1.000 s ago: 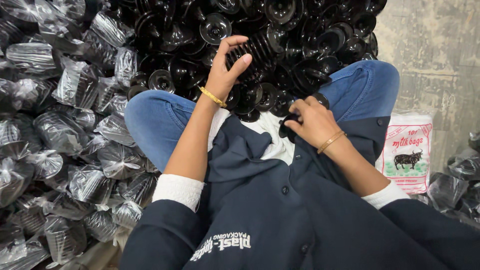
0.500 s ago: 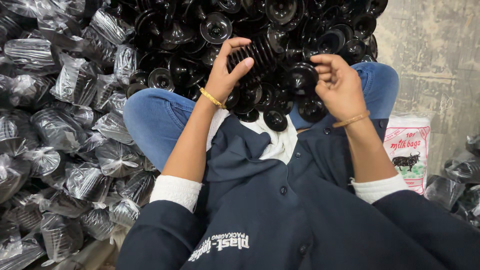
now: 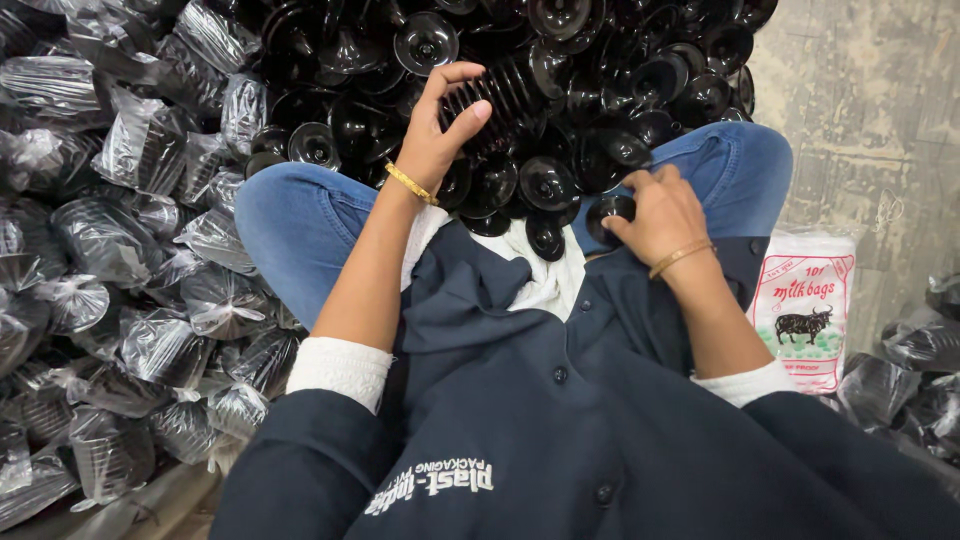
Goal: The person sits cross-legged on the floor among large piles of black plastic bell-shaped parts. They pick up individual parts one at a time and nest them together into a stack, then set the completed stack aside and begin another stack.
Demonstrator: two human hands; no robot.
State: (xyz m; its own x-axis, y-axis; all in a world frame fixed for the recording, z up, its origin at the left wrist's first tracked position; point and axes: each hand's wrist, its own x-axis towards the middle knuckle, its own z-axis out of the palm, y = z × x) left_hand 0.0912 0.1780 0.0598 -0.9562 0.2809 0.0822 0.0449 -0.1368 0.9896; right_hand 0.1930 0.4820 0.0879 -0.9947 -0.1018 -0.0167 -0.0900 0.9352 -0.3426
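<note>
The person sits on a worn, pale concrete floor (image 3: 880, 120), legs in blue jeans (image 3: 300, 220) spread around a heap of loose black plastic caps (image 3: 620, 80) that fills the upper middle of the view. To the left lies a big pile of clear plastic bags (image 3: 130, 250) packed with stacked black caps, and a few more such packs sit at the right edge. A white printed bag bundle (image 3: 805, 310) with red lettering and a black animal picture lies on the floor just beside the right leg. A dark navy jacket (image 3: 560, 420) covers the lap.

The left hand (image 3: 440, 130) is raised over the heap, its fingers curled and clamped around a ribbed stack of nested black caps (image 3: 500, 100) held on its side. The right hand (image 3: 655, 215) rests low near the right thigh, its fingers closed on a single black cap (image 3: 608, 212) at the edge of the heap. Each wrist wears a gold bangle (image 3: 412, 184).

Half a second ago the right hand was up beside the stack, touching its end; now it has dropped to the lap edge and grips a loose cap. The left hand and its stack have hardly shifted.
</note>
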